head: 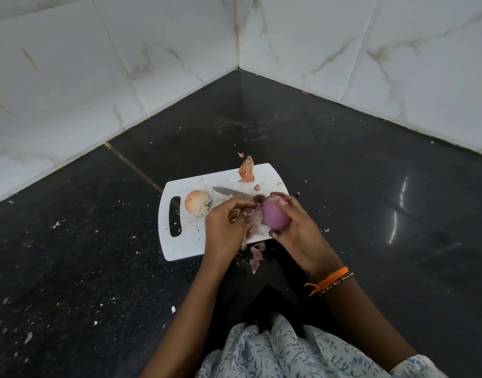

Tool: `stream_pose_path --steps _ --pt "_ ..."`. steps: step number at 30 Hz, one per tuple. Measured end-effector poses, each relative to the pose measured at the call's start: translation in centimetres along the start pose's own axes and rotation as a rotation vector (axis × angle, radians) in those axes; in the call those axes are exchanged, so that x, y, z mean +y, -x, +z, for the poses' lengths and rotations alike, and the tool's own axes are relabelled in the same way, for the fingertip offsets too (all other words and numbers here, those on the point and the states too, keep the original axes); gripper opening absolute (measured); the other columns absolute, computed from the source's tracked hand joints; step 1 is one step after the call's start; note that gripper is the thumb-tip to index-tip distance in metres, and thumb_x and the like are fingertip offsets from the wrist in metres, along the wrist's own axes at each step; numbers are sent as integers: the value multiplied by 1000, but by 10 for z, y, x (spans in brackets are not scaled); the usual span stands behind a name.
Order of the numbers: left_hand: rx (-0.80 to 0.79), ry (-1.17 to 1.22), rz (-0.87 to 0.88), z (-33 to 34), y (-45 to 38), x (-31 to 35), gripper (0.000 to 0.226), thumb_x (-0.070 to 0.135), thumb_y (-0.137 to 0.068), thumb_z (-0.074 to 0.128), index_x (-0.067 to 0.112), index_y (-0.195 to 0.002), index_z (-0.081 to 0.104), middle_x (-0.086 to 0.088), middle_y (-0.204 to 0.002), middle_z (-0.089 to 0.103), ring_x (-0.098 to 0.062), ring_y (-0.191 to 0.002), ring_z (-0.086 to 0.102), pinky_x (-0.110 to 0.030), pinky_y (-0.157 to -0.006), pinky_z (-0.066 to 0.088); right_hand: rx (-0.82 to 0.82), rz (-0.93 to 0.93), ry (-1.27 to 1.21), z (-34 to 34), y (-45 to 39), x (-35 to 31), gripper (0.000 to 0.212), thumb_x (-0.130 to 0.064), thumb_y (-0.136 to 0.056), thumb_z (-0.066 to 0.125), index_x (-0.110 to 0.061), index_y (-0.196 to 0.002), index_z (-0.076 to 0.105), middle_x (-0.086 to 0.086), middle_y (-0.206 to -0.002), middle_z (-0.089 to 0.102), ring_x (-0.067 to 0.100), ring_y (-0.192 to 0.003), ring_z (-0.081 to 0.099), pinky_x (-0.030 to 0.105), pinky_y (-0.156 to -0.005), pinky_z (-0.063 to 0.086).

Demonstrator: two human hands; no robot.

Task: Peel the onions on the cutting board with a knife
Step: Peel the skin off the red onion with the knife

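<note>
I note the right hand (294, 227) in a closed grip around 1 peeled onion (276, 215), lifted over the cutting board (180, 244) so skin drops there. The left hand (225, 227) pinches skin beside it. Knife (231, 192) lies idle beyond; 1 unpeeled onion (196, 202) waits left.

A single head-worn wide-angle view looks forward and steeply down from above the person's lap onto a dark tabletop (370, 186), facing into a corner of marble-tiled walls (180, 50). Both forearms reach away from the lens; the fingers (242, 204) sit near mid-frame, close under the camera, over a board (185, 241). The wall corner lies well beyond the fingers, and patterned clothing (275, 350) fills the bottom edge, nearest the lens.
</note>
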State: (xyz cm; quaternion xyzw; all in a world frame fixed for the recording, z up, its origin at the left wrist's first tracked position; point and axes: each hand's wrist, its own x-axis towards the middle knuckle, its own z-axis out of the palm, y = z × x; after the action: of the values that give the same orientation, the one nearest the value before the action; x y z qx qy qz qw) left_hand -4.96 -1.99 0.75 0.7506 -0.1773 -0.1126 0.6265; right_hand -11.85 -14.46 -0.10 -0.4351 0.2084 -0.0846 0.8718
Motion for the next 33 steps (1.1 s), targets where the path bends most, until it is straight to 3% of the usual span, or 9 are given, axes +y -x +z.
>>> stream_pose_path --steps 3,6,10,12,16,20,23,27,33 --pt "27 -58 8 -2 -2 -1 41 -9 -86 53 29 -82 69 21 -87 67 8 -87 62 -11 -79 49 -45 -49 -5 -2 2 -2 23 -24 -96 39 -14 -107 58 2 -94 66 11 -70 61 19 -48 40" --pt "8 -28 3 -1 0 5 35 4 -90 57 38 -88 67 27 -88 67 12 -91 60 -7 -78 47 -65 -94 13 -2 4 -2 25 -24 -92 38 -14 -102 59 1 -91 66 9 -71 64 19 -49 45" --pt "-26 8 -28 3 1 14 14 26 -84 68 38 -92 68 24 -91 69 13 -92 59 -5 -71 47 -79 -129 50 -2 2 -1 29 -16 -97 31 -17 -101 60 0 -97 66 12 -83 64 26 -63 49" --pt "-43 -20 -49 5 1 16 21 32 -77 74 34 -97 69 18 -95 69 10 -91 61 -6 -73 49 -93 -137 53 -1 0 1 29 -15 -96 31 -15 -103 59 1 -100 66 16 -88 64 31 -71 51" --pt "2 -38 -31 8 2 16 21 28 -75 77 26 -95 72 12 -92 70 3 -85 64 -15 -72 54 -145 -137 39 0 0 4 26 -14 -96 34 -14 -105 59 5 -106 65 20 -97 64 36 -80 55" --pt "75 -12 -2 8 2 14 5 17 -81 71 19 -85 74 6 -81 69 1 -77 62 -13 -64 51 -135 -147 13 0 0 5 24 -12 -94 38 -15 -103 61 2 -103 66 15 -92 66 28 -70 57" --pt "101 -35 22 9 1 12 7 15 -85 67 19 -81 72 8 -76 67 3 -74 60 -15 -64 52 -128 -146 5 1 0 5 23 -12 -94 39 -14 -103 60 4 -104 64 14 -92 66 27 -69 56" --pt "90 -65 23 9 0 9 8 14 -86 66 20 -82 70 10 -78 66 2 -74 58 -23 -70 55 -129 -154 30 0 0 5 25 -8 -95 36 -14 -102 59 3 -102 64 13 -91 66 28 -71 57" --pt "-25 7 -21 4 0 11 11 25 -81 71 25 -91 71 9 -88 70 1 -83 64 -14 -65 53 -142 -180 67 -2 0 4 23 -14 -90 41 -15 -105 59 4 -104 62 16 -96 62 29 -73 56"
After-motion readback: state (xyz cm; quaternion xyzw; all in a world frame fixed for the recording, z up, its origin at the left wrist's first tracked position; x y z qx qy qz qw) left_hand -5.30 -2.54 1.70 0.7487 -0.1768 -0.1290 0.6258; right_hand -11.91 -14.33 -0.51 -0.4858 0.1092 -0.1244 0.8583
